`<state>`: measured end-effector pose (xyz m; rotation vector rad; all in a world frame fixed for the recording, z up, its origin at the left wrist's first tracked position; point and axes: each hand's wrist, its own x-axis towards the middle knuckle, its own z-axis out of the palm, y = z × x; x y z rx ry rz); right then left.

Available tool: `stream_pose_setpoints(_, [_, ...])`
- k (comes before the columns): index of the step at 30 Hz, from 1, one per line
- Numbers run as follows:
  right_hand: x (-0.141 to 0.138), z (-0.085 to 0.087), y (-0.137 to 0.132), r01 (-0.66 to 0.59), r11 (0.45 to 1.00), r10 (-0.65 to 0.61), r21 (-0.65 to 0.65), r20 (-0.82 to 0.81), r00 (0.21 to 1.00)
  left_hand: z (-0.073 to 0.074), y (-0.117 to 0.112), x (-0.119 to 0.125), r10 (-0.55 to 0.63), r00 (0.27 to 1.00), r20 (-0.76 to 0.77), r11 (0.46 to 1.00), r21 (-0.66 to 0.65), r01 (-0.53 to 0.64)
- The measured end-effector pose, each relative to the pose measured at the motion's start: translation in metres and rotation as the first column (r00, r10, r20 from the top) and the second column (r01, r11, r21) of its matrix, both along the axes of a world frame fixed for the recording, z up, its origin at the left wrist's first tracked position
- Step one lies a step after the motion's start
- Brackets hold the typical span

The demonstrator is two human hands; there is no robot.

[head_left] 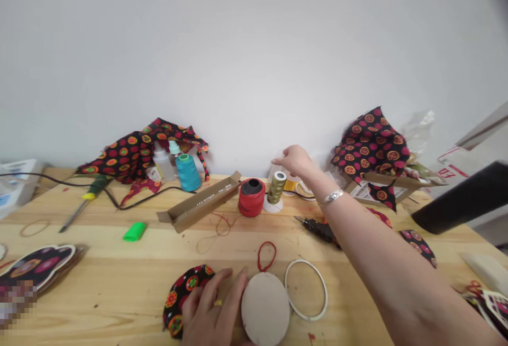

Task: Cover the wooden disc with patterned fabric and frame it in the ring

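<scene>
My left hand [212, 311] lies flat at the near edge of the wooden table [119, 293], fingers stretched over a piece of black patterned fabric [180, 293] and touching a round cardboard disc [265, 309]. A red cord loop [266, 255] sticks up behind the disc. A white oval ring [306, 289] lies just right of it. My right hand [294, 160] reaches to the back of the table, fingers curled down behind an olive thread spool [277, 187]. What it touches is hidden. A red ribbon roll [251, 197] stands next to the spool.
At the back left are patterned cloth [138, 150], small bottles [163, 162], a teal spool [188, 172], a long cardboard box [200, 202], a screwdriver [83, 202] and a green marker cap [135, 231]. A glue gun [319, 228] lies under my right forearm. More cloth [371, 145] sits back right.
</scene>
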<state>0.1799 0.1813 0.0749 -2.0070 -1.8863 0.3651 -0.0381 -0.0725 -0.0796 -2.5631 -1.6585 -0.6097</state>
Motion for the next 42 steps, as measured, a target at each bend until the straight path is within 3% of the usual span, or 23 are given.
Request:
stream_pose_setpoints(4, [-0.009,-0.008,-0.001,0.062,0.998,-0.062,-0.005,-0.005,0.998,0.013,-0.004,0.004,-0.026,0.998,0.058,1.0,-0.006,0.026])
stream_pose_setpoints(7, [-0.008,0.0,-0.004,0.098,0.992,-0.096,0.078,-0.029,0.995,0.022,-0.008,0.008,-0.022,0.993,0.118,0.999,-0.026,0.026])
stream_pose_setpoints(9, [-0.002,0.017,-0.01,0.123,0.979,-0.116,0.165,-0.051,0.992,0.026,-0.009,0.009,-0.022,0.99,0.14,0.999,-0.044,0.029])
stream_pose_setpoints(12, [0.013,0.057,-0.032,0.16,0.926,-0.138,0.341,-0.088,0.987,0.028,-0.009,0.01,-0.034,0.988,0.151,0.997,-0.064,0.044])
stream_pose_setpoints(13, [0.019,0.07,-0.045,0.175,0.851,-0.111,0.496,-0.155,0.982,0.028,-0.008,0.009,-0.037,0.988,0.151,0.996,-0.07,0.049])
stream_pose_setpoints(14, [0.025,0.082,-0.06,0.167,0.818,-0.089,0.551,-0.166,0.982,0.028,-0.008,0.008,-0.041,0.988,0.149,0.996,-0.074,0.053])
stream_pose_setpoints(17, [0.042,0.099,-0.119,0.178,0.765,-0.074,0.619,-0.19,0.979,0.031,-0.007,0.004,-0.044,0.989,0.14,0.997,-0.059,0.053])
stream_pose_setpoints(18, [0.046,0.097,-0.141,0.193,0.773,-0.08,0.604,-0.209,0.975,0.034,-0.007,0.003,-0.044,0.988,0.146,0.998,-0.043,0.051])
stream_pose_setpoints(19, [0.049,0.09,-0.162,0.164,0.817,-0.034,0.553,-0.238,0.971,0.038,-0.008,0.002,-0.048,0.985,0.164,0.998,-0.026,0.054])
stream_pose_setpoints(22, [0.052,0.054,-0.215,-0.055,0.953,0.184,0.298,-0.422,0.888,0.054,-0.013,0.0,-0.081,0.953,0.293,0.997,0.005,0.083])
stream_pose_setpoints(24, [0.045,0.028,-0.239,-0.2,0.974,0.226,0.105,-0.495,0.839,0.065,-0.018,0.002,-0.118,0.916,0.382,0.984,-0.076,0.159])
stream_pose_setpoints(26, [0.033,0.01,-0.255,-0.26,0.966,0.222,0.008,-0.55,0.805,0.072,-0.024,0.006,-0.114,0.905,0.409,0.95,-0.223,0.22])
stream_pose_setpoints(29, [0.014,-0.001,-0.265,-0.286,0.956,0.272,0.062,-0.551,0.789,0.078,-0.031,0.015,-0.085,0.9,0.427,0.842,-0.452,0.293])
stream_pose_setpoints(32, [0.005,-0.005,-0.27,-0.306,0.939,0.342,0.156,-0.509,0.79,0.079,-0.034,0.022,-0.041,0.866,0.499,0.774,-0.532,0.343])
stream_pose_setpoints(34, [0.008,-0.011,-0.275,-0.323,0.915,0.4,0.242,-0.441,0.803,0.079,-0.035,0.026,0.035,0.837,0.546,0.787,-0.531,0.314])
stream_pose_setpoints(36, [0.013,-0.02,-0.281,-0.276,0.872,0.399,0.405,-0.259,0.879,0.082,-0.035,0.028,0.154,0.792,0.59,0.782,-0.562,0.267])
stream_pose_setpoints(38, [0.016,-0.03,-0.287,-0.301,0.757,0.338,0.58,0.047,0.94,0.089,-0.035,0.03,0.265,0.723,0.638,0.723,-0.628,0.288])
stream_pose_setpoints(40, [0.015,-0.039,-0.29,-0.521,0.601,0.382,0.606,0.355,0.853,0.097,-0.034,0.032,0.312,0.655,0.689,0.61,-0.674,0.418])
stream_pose_setpoints(42, [0.01,-0.045,-0.29,-0.715,0.478,0.448,0.511,0.559,0.698,0.105,-0.033,0.034,0.334,0.604,0.724,0.569,-0.666,0.483])
